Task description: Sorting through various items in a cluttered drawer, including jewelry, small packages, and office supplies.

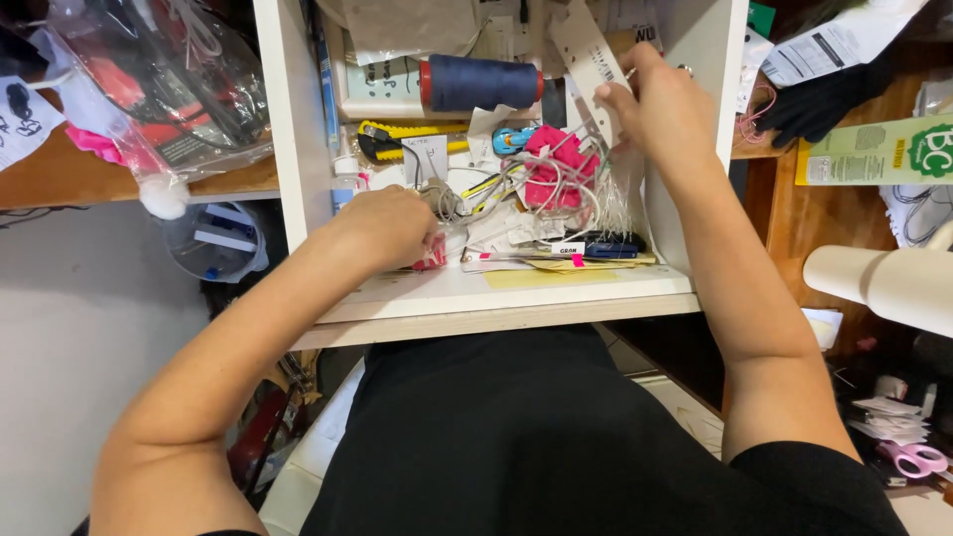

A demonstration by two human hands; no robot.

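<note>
An open white drawer [496, 298] full of small clutter sits in front of me. My left hand [387, 226] is curled down among the items at the drawer's left, fingers closed around something small and partly red that I cannot make out. My right hand [660, 104] reaches to the back right and pinches a long white card strip [588, 55] that holds clear plastic fasteners [620, 199] hanging below it. A navy thread spool [481, 83] lies at the back. A yellow utility knife [402, 139] and pink clips [556, 164] lie mid-drawer.
A wooden desk [60, 174] on the left carries a clear plastic bag [159, 69]. At right lie a black glove [824, 99], a green box [879, 149], a white cylinder [884, 283] and pink scissors [913, 459]. A clear tub [213, 243] sits under the desk.
</note>
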